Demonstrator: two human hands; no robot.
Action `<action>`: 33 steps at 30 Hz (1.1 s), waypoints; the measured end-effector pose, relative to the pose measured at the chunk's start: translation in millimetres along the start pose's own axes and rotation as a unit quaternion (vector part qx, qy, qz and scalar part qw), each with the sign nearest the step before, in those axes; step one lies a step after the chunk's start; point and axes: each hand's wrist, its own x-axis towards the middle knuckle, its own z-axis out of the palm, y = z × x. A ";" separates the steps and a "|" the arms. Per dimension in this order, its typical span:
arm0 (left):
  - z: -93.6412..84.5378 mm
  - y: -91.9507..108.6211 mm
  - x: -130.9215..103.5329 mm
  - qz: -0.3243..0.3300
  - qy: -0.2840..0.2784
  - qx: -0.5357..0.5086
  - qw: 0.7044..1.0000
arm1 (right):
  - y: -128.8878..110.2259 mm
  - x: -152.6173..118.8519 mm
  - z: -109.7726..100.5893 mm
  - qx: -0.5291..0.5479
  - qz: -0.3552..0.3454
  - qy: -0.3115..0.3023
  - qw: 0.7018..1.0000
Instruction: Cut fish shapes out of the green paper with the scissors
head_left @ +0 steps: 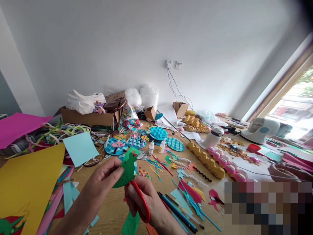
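Note:
My left hand (105,176) pinches a piece of green paper (128,168) by its left side, above the table. Curved edges have been cut into the paper, and a small red bit shows near its top. In my right hand (144,192) is a pair of scissors (141,199) with red handles, fingers wrapped round them. The blades are hidden behind the paper and hand, so how far they are apart does not show. Below the right hand lies a green paper strip (130,223). Several pens (179,212) lie just right of my right wrist.
Blue paper-plate crafts (116,146), two glue bottles (151,148) and thin paper strips (158,166) lie beyond my hands. Large yellow paper (34,182) is at left. Egg-carton strips (206,160) and a white sewing machine (259,130) stand right, near another person's hand (285,171).

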 end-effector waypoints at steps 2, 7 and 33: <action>-0.1 -3.0 0.3 0.002 0.007 -0.003 1.000 | 1.6 0.4 -0.4 -0.001 0.001 -0.002 1.000; 0.1 -7.1 0.6 0.000 0.028 0.002 1.000 | 4.8 0.6 -0.7 0.001 0.008 -0.003 1.000; 5.1 3.5 -0.4 -0.004 0.069 -0.001 0.998 | 8.6 -1.1 2.8 0.005 -0.010 0.007 1.000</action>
